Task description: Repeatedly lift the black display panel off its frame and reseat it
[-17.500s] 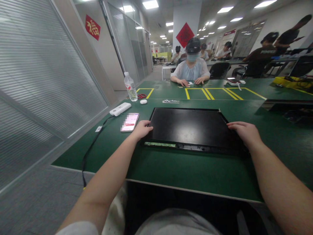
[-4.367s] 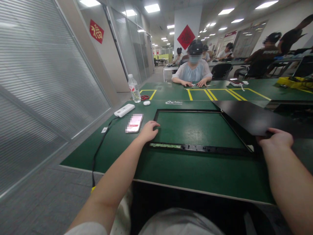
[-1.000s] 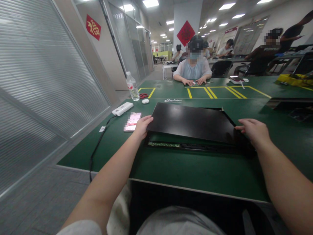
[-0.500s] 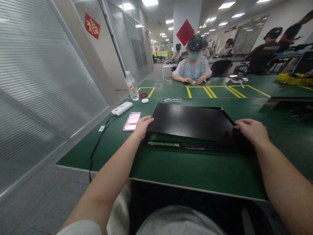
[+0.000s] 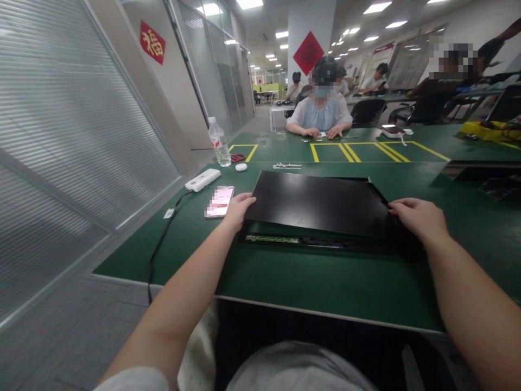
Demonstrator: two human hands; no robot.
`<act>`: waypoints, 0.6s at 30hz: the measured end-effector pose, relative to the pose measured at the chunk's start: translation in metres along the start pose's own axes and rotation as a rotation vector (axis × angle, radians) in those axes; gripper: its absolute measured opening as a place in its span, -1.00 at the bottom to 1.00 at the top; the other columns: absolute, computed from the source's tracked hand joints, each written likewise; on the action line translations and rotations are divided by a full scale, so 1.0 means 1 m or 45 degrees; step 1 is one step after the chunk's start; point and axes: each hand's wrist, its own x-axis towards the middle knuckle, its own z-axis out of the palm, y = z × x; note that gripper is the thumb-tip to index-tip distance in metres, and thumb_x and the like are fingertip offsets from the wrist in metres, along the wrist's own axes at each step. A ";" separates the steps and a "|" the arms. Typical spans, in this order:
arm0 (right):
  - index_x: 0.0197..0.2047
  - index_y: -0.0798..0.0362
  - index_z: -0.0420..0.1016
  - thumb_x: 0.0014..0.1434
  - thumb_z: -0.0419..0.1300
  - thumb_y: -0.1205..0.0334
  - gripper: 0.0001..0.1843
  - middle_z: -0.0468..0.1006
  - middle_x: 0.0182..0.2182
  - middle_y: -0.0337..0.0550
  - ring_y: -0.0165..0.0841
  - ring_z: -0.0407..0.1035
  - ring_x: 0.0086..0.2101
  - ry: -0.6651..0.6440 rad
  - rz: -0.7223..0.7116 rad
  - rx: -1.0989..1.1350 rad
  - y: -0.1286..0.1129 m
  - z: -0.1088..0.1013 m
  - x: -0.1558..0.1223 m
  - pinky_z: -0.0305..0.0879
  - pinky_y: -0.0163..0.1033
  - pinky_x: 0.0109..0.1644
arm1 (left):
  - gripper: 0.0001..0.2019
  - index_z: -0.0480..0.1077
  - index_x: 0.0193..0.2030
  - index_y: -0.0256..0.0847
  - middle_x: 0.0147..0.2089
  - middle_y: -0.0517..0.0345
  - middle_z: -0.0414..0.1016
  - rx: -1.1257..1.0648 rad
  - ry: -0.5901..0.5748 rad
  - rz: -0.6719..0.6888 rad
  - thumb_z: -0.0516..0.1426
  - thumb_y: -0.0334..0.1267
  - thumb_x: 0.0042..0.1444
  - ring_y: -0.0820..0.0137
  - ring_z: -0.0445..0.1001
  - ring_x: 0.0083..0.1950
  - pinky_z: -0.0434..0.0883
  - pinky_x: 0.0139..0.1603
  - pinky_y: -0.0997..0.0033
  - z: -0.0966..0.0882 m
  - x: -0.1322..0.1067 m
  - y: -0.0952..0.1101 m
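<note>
A thin, glossy black rectangular panel (image 5: 313, 203) is held at a tilt over a black frame (image 5: 345, 244). My left hand (image 5: 239, 209) pinches the panel's left edge between thumb and fingers. At the opposite side, my right hand (image 5: 419, 217) is closed on the panel's right edge, close to the frame's side wall. The near strip of the frame shows below the panel, with a green circuit board (image 5: 271, 239) in its left part. Most of the frame's inside is hidden under the panel.
Left of the panel lie a lit phone (image 5: 220, 202), a white power bank (image 5: 202, 180) with a black cable, a white earbud case (image 5: 241, 167), red-handled scissors (image 5: 237, 158) and a water bottle (image 5: 220, 142). White strips (image 5: 287, 166) lie behind it. Across the green table (image 5: 325, 288) sits a person (image 5: 319, 111).
My hands and the black panel stay almost exactly where they were. The person across the table has shifted their fingers slightly around a small white item.
</note>
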 end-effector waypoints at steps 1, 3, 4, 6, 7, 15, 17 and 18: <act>-0.36 -0.10 0.66 -0.03 0.22 0.06 -0.79 0.64 -0.36 -0.11 -0.14 0.42 -0.28 -0.002 0.013 -0.050 -0.003 -0.001 -0.002 0.28 -0.08 -0.17 | -0.76 0.57 -0.34 -0.25 -0.42 0.11 0.62 0.008 0.005 0.009 0.40 -0.33 -0.23 0.33 0.54 -0.38 0.47 -0.27 0.36 0.000 0.000 0.000; -0.32 -0.11 0.68 0.01 0.20 0.05 -0.75 0.65 -0.30 -0.11 -0.14 0.43 -0.27 -0.012 0.022 -0.137 -0.008 -0.003 -0.006 0.28 -0.10 -0.18 | -0.78 0.57 -0.35 -0.24 -0.42 0.10 0.62 0.027 0.013 0.024 0.39 -0.32 -0.23 0.34 0.54 -0.39 0.46 -0.29 0.37 0.000 0.000 -0.001; -0.31 -0.10 0.68 0.02 0.20 0.04 -0.74 0.65 -0.29 -0.10 -0.14 0.43 -0.27 -0.020 0.014 -0.161 -0.010 -0.003 -0.008 0.27 -0.10 -0.20 | -0.78 0.57 -0.36 -0.24 -0.42 0.10 0.62 0.035 0.018 0.024 0.38 -0.32 -0.23 0.34 0.53 -0.39 0.45 -0.30 0.38 0.000 0.000 -0.001; -0.28 -0.10 0.70 0.02 0.20 0.04 -0.72 0.65 -0.27 -0.07 -0.14 0.43 -0.28 -0.032 0.012 -0.190 -0.012 -0.004 -0.009 0.27 -0.11 -0.23 | -0.79 0.56 -0.37 -0.24 -0.43 0.10 0.62 0.047 0.027 0.019 0.38 -0.33 -0.23 0.34 0.52 -0.41 0.44 -0.31 0.37 0.000 0.000 -0.001; -0.27 -0.09 0.70 0.02 0.20 0.04 -0.71 0.65 -0.27 -0.06 -0.14 0.43 -0.28 -0.035 0.011 -0.197 -0.012 -0.004 -0.010 0.26 -0.11 -0.24 | -0.80 0.56 -0.37 -0.24 -0.43 0.09 0.61 0.051 0.025 0.014 0.37 -0.33 -0.22 0.34 0.52 -0.41 0.43 -0.32 0.37 0.000 0.000 -0.001; -0.22 -0.09 0.71 0.03 0.15 -0.02 -0.62 0.65 -0.25 -0.05 -0.12 0.45 -0.25 -0.040 -0.008 -0.246 -0.009 -0.001 -0.006 0.29 -0.11 -0.23 | -0.74 0.55 -0.34 -0.25 -0.42 0.13 0.61 0.087 0.011 0.037 0.36 -0.28 -0.25 0.35 0.52 -0.39 0.43 -0.26 0.37 0.000 0.001 -0.004; -0.20 -0.09 0.71 0.03 0.13 -0.04 -0.59 0.65 -0.23 -0.05 -0.11 0.45 -0.24 -0.046 0.000 -0.258 -0.009 -0.001 -0.005 0.29 -0.11 -0.22 | -0.72 0.55 -0.32 -0.25 -0.40 0.13 0.62 0.099 0.003 0.039 0.37 -0.27 -0.26 0.35 0.53 -0.38 0.44 -0.24 0.36 -0.001 0.002 -0.004; -0.18 -0.09 0.71 0.03 0.12 -0.05 -0.58 0.65 -0.22 -0.05 -0.11 0.45 -0.23 -0.050 0.001 -0.259 -0.009 -0.002 -0.005 0.29 -0.11 -0.22 | -0.71 0.55 -0.32 -0.25 -0.39 0.13 0.62 0.102 -0.005 0.041 0.37 -0.26 -0.26 0.35 0.53 -0.38 0.45 -0.23 0.35 -0.001 0.002 -0.005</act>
